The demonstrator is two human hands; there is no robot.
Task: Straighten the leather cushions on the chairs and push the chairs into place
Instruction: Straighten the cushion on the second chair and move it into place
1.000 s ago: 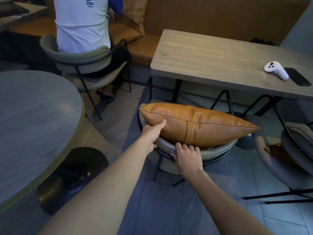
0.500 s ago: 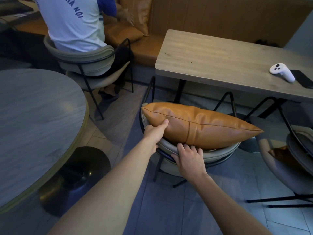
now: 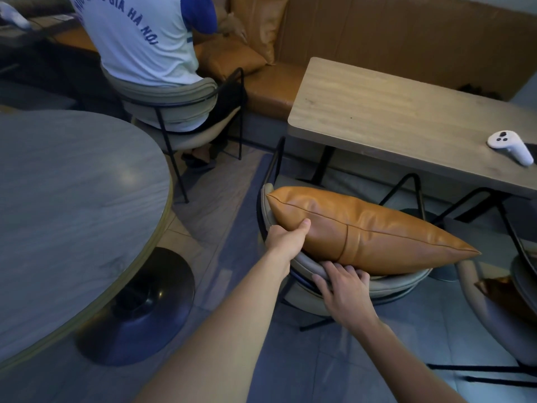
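At the centre of the frame the left hand (image 3: 286, 241) has its grip closed on the near left part of the tan leather cushion (image 3: 363, 228), thumb pressed on top and the fingers hidden under it. Just below, the right hand (image 3: 345, 289) is clamped on the curved grey backrest of the chair (image 3: 389, 285), fingers curled over its top edge and touching the cushion's lower seam. The cushion lies lengthwise along the backrest, its right corner pointing toward the right of the frame. Beyond the chair stands the rectangular wooden surface (image 3: 392, 117), with a white controller (image 3: 511, 146) near its right end. A round surface (image 3: 66, 205) fills the left of the frame, close beside the left forearm. At upper left a person in a white shirt (image 3: 142, 39) sits on another chair facing a tan bench (image 3: 273, 85).
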